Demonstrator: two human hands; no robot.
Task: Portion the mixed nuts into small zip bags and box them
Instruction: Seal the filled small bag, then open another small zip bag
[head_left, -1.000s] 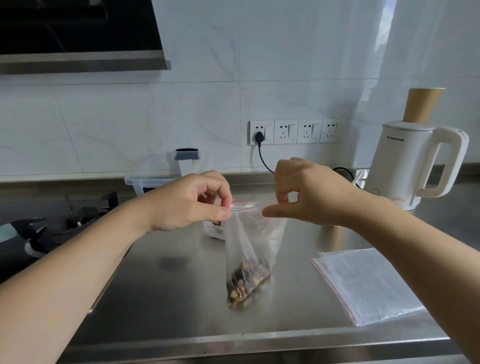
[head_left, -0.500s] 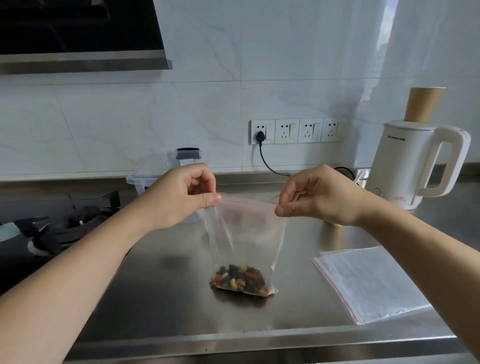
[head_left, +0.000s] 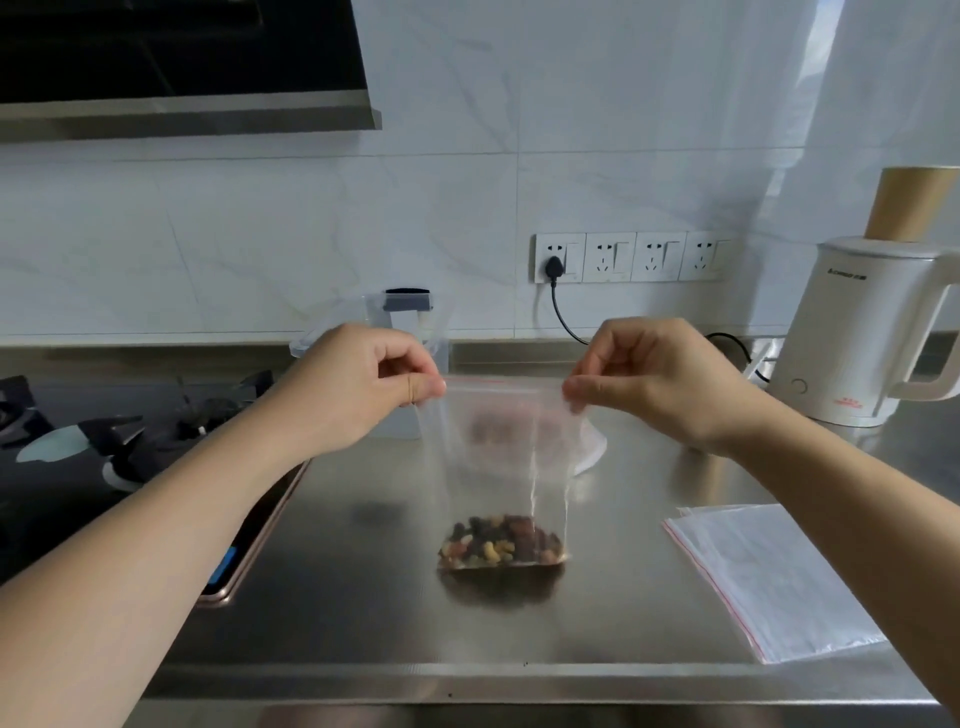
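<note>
Steel counter (head_left: 363, 613): bearing everything listed. Kettle (head_left: 862, 332): standing far right. Stack of empty bags (head_left: 769, 577): lying right of centre. Zip bag (head_left: 501, 467): hanging upright, bottom touching the counter. Left hand (head_left: 363, 387), right hand (head_left: 654, 384): pinching its top corners taut. Mixed nuts (head_left: 501, 540): sitting in the bag's bottom.

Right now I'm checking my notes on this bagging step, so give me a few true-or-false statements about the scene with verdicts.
1. Both hands, left hand and right hand, pinch the zip bag by its top corners. True.
2. The nuts fill the bag to the top. False: they sit only at its bottom.
3. Spare bags lie flat to the right. True.
4. The kettle stands left of the hands. False: it stands on the right.
</note>
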